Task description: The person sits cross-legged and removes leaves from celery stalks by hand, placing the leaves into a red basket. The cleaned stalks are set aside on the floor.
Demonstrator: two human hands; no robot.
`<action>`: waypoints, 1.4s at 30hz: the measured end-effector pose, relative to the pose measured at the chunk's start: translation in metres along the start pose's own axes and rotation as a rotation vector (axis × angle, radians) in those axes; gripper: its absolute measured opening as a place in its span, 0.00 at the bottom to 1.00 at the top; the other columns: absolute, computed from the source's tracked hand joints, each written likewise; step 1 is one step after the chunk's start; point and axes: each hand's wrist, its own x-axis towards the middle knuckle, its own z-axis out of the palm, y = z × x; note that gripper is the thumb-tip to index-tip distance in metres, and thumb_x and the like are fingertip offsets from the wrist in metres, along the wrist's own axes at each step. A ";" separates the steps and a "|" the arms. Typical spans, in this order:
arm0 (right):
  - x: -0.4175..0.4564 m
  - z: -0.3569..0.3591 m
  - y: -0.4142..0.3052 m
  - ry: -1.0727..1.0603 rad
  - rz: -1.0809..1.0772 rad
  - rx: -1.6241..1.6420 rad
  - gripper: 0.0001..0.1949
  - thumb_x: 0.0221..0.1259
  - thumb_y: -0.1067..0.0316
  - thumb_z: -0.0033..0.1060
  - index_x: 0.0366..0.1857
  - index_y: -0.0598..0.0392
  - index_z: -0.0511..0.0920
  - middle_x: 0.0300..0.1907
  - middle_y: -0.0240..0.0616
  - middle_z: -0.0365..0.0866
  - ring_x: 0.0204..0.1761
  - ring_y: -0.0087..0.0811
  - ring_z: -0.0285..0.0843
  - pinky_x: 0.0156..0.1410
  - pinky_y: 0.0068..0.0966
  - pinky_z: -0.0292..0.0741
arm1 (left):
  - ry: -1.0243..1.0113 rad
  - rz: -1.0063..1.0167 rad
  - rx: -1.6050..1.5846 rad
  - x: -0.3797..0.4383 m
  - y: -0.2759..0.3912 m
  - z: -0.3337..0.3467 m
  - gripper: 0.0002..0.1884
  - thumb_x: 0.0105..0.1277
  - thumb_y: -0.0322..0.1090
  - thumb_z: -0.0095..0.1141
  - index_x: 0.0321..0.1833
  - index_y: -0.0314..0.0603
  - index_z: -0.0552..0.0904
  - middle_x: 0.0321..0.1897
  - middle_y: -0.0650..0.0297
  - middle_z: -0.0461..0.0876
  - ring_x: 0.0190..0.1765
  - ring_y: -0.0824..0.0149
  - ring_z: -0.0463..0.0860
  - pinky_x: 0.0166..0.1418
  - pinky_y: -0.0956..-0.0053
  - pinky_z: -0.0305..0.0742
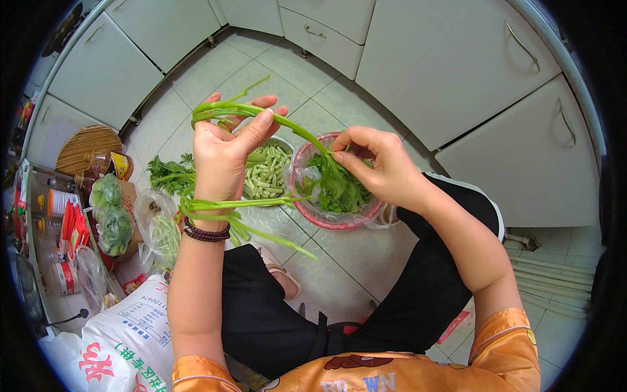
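My left hand (pixel 230 132) is raised and holds a bunch of thin green celery stalks (pixel 250 109), with the thumb pressed over them. The stalks bend down to the right. Near their leafy end my right hand (pixel 379 159) pinches them between thumb and fingertips. Below that hand, green celery leaves (pixel 338 188) lie in a red-rimmed basket (pixel 308 215) lined with a clear plastic bag. More celery stalks (pixel 250 202) cross my left wrist above a dark beaded bracelet (pixel 208 231). Behind the wrist, leafy celery (pixel 169 176) is partly hidden.
A metal bowl of cut green beans (pixel 264 171) stands left of the basket. Bagged green vegetables (pixel 115 228), an oil bottle (pixel 112 164), a clear bag (pixel 161 220) and a printed white sack (pixel 132 333) crowd the left. White cabinets (pixel 455 59) border the tiled floor.
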 end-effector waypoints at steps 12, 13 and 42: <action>0.001 0.002 0.005 0.122 -0.210 -0.289 0.07 0.51 0.77 0.60 0.31 0.60 0.72 0.24 0.40 0.72 0.22 0.30 0.68 0.28 0.26 0.67 | 0.069 0.078 0.108 0.001 -0.008 0.001 0.39 0.61 0.22 0.63 0.66 0.31 0.47 0.45 0.45 0.79 0.46 0.54 0.85 0.51 0.65 0.82; 0.001 0.001 0.003 0.105 -0.179 -0.272 0.06 0.51 0.77 0.60 0.31 0.61 0.73 0.24 0.39 0.72 0.22 0.30 0.67 0.28 0.25 0.67 | 0.069 0.088 0.111 0.001 -0.008 0.001 0.39 0.61 0.22 0.62 0.65 0.32 0.47 0.45 0.45 0.79 0.45 0.54 0.85 0.50 0.66 0.83; 0.009 -0.004 0.005 0.171 0.623 0.466 0.06 0.58 0.69 0.57 0.26 0.57 0.79 0.23 0.27 0.76 0.22 0.15 0.65 0.25 0.15 0.61 | 0.054 0.112 0.111 -0.005 -0.013 0.013 0.36 0.61 0.20 0.62 0.64 0.35 0.50 0.42 0.47 0.81 0.44 0.60 0.84 0.51 0.69 0.82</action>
